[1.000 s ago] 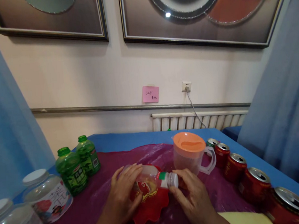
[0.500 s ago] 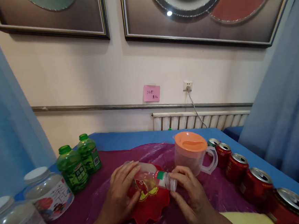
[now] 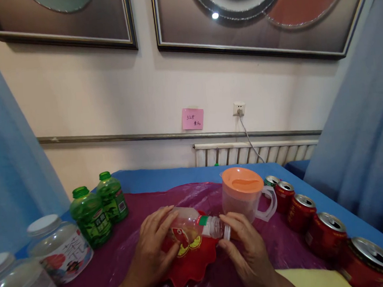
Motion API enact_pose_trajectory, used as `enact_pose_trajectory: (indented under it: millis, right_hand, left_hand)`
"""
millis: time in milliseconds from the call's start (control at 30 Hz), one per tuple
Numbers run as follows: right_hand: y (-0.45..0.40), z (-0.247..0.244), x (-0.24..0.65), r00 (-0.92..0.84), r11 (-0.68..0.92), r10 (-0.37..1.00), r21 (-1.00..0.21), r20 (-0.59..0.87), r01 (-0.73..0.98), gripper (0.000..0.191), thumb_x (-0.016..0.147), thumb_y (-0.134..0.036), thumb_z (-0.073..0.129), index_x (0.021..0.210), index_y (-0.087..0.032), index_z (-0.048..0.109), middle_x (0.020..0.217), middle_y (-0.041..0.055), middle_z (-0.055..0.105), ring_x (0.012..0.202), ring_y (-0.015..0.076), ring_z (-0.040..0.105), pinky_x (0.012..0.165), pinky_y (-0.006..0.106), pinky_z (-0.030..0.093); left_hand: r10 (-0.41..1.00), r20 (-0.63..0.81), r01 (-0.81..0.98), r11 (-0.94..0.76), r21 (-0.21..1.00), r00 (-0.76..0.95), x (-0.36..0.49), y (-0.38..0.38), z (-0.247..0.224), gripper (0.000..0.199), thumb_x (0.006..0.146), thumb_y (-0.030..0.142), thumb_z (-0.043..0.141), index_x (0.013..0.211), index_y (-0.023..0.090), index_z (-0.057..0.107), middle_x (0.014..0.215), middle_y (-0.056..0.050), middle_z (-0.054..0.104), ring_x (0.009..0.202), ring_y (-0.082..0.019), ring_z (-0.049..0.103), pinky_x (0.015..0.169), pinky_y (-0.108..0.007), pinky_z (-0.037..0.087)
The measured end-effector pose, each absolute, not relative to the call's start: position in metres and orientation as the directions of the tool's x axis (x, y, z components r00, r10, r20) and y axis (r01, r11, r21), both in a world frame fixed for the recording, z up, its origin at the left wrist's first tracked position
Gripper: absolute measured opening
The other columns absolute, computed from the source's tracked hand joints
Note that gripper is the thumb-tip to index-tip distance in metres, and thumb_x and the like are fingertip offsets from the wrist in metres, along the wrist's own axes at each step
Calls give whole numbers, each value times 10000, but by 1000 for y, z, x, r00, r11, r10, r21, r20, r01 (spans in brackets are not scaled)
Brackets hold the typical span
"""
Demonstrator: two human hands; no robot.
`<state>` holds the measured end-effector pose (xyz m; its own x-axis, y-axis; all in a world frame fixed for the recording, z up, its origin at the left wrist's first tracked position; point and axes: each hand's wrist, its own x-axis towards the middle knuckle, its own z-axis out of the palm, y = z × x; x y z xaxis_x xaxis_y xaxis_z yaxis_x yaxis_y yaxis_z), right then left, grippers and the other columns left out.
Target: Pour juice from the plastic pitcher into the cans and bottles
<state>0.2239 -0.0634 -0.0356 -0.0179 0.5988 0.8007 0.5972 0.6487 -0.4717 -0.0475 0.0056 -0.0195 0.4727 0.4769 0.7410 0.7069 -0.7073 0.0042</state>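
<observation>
A clear plastic bottle [image 3: 191, 221] lies on its side above a red scalloped mat [image 3: 191, 267], its neck pointing right. My left hand [image 3: 156, 243] is wrapped round the bottle's body. Between the thumb and fingers of my right hand [image 3: 246, 245] is a clear cap [image 3: 226, 232], just off the bottle's open mouth. Behind my right hand stands a clear pitcher [image 3: 241, 203] with an orange lid.
Two green bottles [image 3: 92, 220] and two white-lidded jars [image 3: 62, 251] stand on the left. Several cans [image 3: 326, 234] line the right side. A yellow cloth [image 3: 311, 280] lies at the front right. Purple plastic sheeting [image 3: 143, 202] covers part of the blue table.
The cap in my right hand has come away from the bottle's neck, slightly to the right. My left hand keeps its hold on the bottle. The whole view has shifted a little.
</observation>
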Motion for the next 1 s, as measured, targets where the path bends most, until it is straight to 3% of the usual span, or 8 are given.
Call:
enact_pose_trajectory:
  millis: [200, 333, 467, 600, 733, 867, 933, 1000]
  right_hand:
    - [-68, -23, 225, 90, 634, 598, -539, 796, 555, 355, 933, -259, 635, 1276, -292, 552, 1184, 43, 670, 1105, 215, 624, 954, 346, 499]
    - [-75, -12, 225, 40, 549, 790, -734, 612, 399, 260, 899, -257, 664, 1138, -257, 560, 1168, 48, 648, 1015, 186, 647, 830, 280, 530]
    - [-85, -26, 227, -153, 428, 903, -826, 401, 365, 210, 836, -276, 703, 912, -230, 513, 950, 16, 646, 849, 173, 623, 766, 281, 489]
    - [-96, -55, 226, -298, 315, 938, -793, 177, 521, 308, 736, -301, 777, 849, -220, 501, 879, 15, 656, 759, 173, 592, 672, 270, 429]
    - [-101, -71, 224, -310, 261, 950, -630, 34, 731, 367, 642, -266, 847, 851, -211, 550, 917, 39, 682, 845, 219, 613, 750, 307, 431]
    - [-105, -86, 228, -329, 305, 943, -541, 55, 784, 402, 630, -295, 872, 909, -215, 594, 990, 55, 688, 914, 249, 628, 823, 343, 463]
    - [-109, -93, 235, -335, 381, 923, -547, 186, 745, 440, 626, -325, 876, 948, -219, 595, 1065, 68, 672, 970, 259, 625, 851, 347, 478]
    - [-112, -94, 246, -260, 463, 875, -552, 408, 694, 395, 710, -343, 813, 1011, -226, 587, 1147, 84, 637, 1056, 264, 604, 911, 363, 477]
  left_hand:
    - [541, 770, 743, -656, 135, 338, -48, 7, -27, 597, 807, 392, 709, 1361, 265, 527, 1273, -90, 670, 1153, -302, 624, 1004, -457, 480]
    - [686, 715, 737, -552, 391, 135, -49, 10, -29, 550, 760, 525, 722, 1221, 244, 621, 1156, -72, 743, 1028, -286, 700, 913, -414, 555]
    - [819, 574, 704, -409, 581, 2, -46, 10, -25, 497, 743, 563, 687, 1111, 230, 672, 1081, -68, 763, 965, -283, 721, 868, -415, 578]
    - [836, 549, 676, -416, 608, 20, -40, 10, -22, 497, 721, 565, 699, 1069, 210, 680, 1049, -90, 763, 954, -294, 717, 884, -440, 566]
    - [827, 562, 662, -438, 608, 31, -40, 12, -25, 534, 698, 568, 723, 1095, 216, 666, 1054, -97, 756, 945, -298, 718, 872, -453, 569]
    - [810, 586, 659, -461, 595, 38, -41, 16, -28, 581, 696, 586, 720, 1120, 194, 661, 1046, -117, 748, 931, -310, 720, 872, -479, 571]
    - [806, 589, 653, -475, 590, 54, -42, 16, -29, 572, 708, 590, 710, 1117, 194, 663, 1051, -117, 749, 926, -309, 723, 869, -480, 574]
    - [802, 593, 642, -492, 588, 72, -42, 17, -29, 551, 718, 589, 704, 1110, 203, 664, 1063, -112, 752, 928, -303, 725, 867, -470, 575]
